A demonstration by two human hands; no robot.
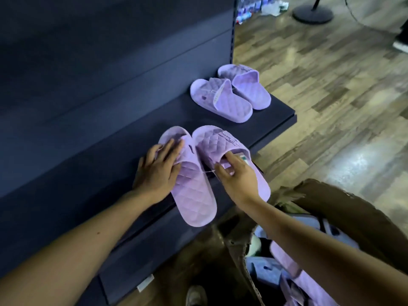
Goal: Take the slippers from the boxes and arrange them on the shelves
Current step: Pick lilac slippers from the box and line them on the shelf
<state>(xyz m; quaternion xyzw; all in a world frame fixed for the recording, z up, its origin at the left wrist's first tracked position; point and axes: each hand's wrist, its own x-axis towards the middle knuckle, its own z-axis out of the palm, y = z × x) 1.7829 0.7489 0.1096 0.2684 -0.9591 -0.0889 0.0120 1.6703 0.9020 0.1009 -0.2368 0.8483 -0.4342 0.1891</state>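
The dark navy shelf unit [279,108] fills the left and centre, its flat board running from near left to far right. Wood-plank floor [331,85] covers the right side, w/ a black round stand base [312,13] at far right. At near right sits an open brown cardboard box [344,204] w/ more lilac and pale blue slippers [309,281] inside.

On the shelf board, near end, lies a pair of lilac quilted rubber slides, toes pointing far: the left slide [194,195] and the right slide [217,142], side by side and touching, heels sticking out past the board's near edge. Further along to the far right, a second lilac pair [230,93] lies side by side, apart from the first pair and from both hands.

The left hand [157,171] rests on the left slide's strap, grip apart, fingers straight and flat on it. The right hand [238,173] has its grip clamped on the right slide, fingers curled into the strap opening, thumb outside.

A thin string [208,171] links the 2 near slides, and a small card tag [242,156] shows under the right strap.
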